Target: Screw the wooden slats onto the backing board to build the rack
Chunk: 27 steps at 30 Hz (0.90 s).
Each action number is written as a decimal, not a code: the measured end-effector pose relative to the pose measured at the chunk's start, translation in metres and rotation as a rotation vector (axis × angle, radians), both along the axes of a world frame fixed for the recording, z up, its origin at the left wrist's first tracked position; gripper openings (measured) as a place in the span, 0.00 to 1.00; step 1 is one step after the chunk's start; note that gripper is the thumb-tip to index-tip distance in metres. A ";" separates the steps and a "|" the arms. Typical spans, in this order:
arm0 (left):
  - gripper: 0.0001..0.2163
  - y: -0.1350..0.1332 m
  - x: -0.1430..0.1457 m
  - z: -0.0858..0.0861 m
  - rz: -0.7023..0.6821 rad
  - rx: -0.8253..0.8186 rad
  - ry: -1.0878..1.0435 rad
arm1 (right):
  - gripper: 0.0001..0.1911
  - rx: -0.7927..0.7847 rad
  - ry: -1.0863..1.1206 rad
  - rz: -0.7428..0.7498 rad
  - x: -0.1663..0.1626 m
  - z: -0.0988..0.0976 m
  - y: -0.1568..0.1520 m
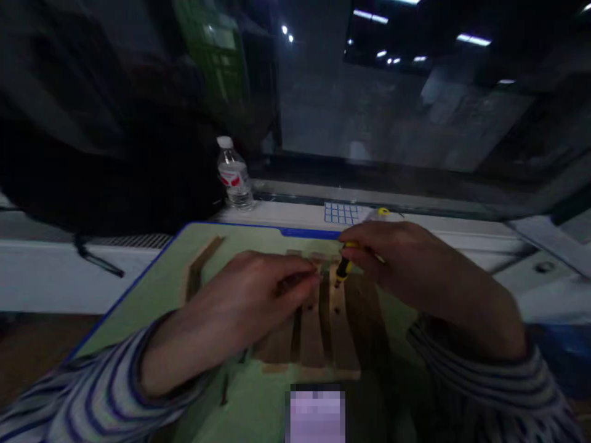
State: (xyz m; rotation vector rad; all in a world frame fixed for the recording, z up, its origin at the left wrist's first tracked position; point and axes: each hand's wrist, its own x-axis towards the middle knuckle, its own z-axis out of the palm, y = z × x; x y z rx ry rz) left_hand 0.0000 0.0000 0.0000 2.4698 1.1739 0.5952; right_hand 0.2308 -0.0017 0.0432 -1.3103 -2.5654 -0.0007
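On the green mat (152,289), close to its blue far edge, one slatted wooden panel (332,332) lies under both hands. The left hand (249,295) has its fingers pinched narrow on a slat. The right hand (406,264) grips one screwdriver (344,266), tip on the wood. One loose strip (201,264) lies on open mat to the left, and one bottle (234,175) stands beyond.

The slats (323,335) lie on the mat (152,289), under the fingers of the left hand (240,295) and the right hand (406,264). The screwdriver (345,264) sits in the right fingers, its tip on a slat just right of the left fingertips. A strip (198,271) lies on the mat, left of the left fingers. Behind the fingers, off the mat, a bottle (234,175) stands to the left and a card (341,213) lies just beyond the right fingertips.
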 end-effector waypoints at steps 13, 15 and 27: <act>0.11 0.030 0.027 0.002 -0.099 -0.046 0.035 | 0.14 -0.007 -0.012 -0.030 -0.004 -0.005 0.001; 0.10 0.029 0.030 -0.003 -0.099 -0.041 0.077 | 0.13 -0.004 -0.015 -0.035 -0.005 -0.004 0.000; 0.10 0.023 0.049 -0.024 -0.066 -0.045 -0.082 | 0.11 -0.065 -0.026 -0.005 -0.007 0.000 -0.002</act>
